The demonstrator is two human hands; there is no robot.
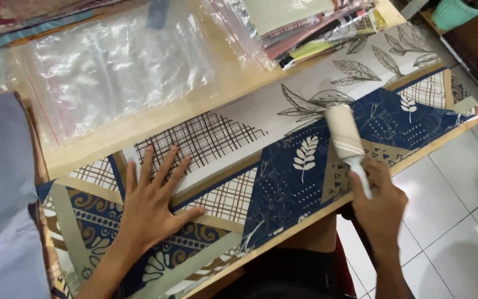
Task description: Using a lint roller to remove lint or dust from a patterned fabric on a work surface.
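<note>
My left hand (153,202) lies flat, fingers spread, on the patterned fabric (283,182) across the table (156,119). At three o'clock from it, my right hand (380,202) grips a lint roller (345,135), seemingly touching the cloth.

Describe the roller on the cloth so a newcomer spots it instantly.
Start at the long patterned cloth spread over the wooden table. Near its right end, on the dark blue leaf-print panel, lies a lint roller, its white handle gripped by the right hand. It is the only plain cream cylinder there.
</note>
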